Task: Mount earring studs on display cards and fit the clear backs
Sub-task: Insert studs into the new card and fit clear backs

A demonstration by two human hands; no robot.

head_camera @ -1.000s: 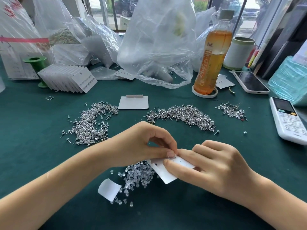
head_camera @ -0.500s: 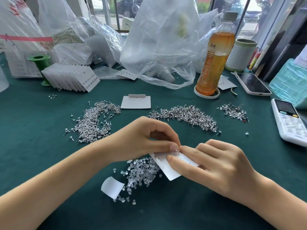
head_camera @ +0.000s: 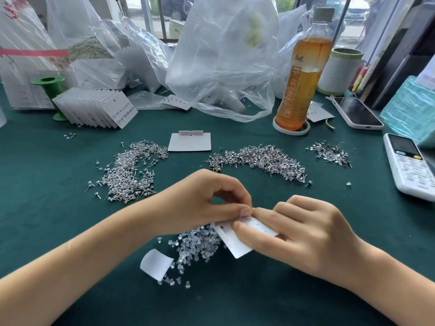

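Note:
A white display card is held low over the green table near its front middle. My right hand grips it, thumb on top and fingers curled behind. My left hand pinches a small clear back at the card's top edge, where thin stud posts stick up. Under the card lies a heap of clear backs. Two heaps of silver studs lie farther back: one on the left, one at centre right.
A blank card lies between the stud heaps, a curled white slip at the front. Stacked cards, plastic bags, a tea bottle, a phone, a white handset and a small stud heap line the back and right.
Both hands stay together at the card's top edge. My left fingertips have shifted slightly on the clear back at the stud posts. The view has drifted a little.

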